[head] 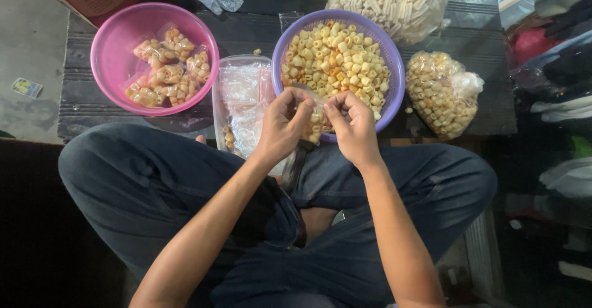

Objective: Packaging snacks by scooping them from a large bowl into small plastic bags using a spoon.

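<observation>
Now small snack bag (316, 123) pinched between fingers (303, 112).

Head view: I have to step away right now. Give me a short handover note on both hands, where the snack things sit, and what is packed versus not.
Left hand and right hand: both pinch one small clear bag of tube snacks, held over the near rim of the purple basket.
Done: several filled small bags lie in the pink bowl.
Left: the purple basket holds many loose pieces; two large bags stand beside and behind it.
Empty clear bags sit in a container between bowl and basket.
</observation>
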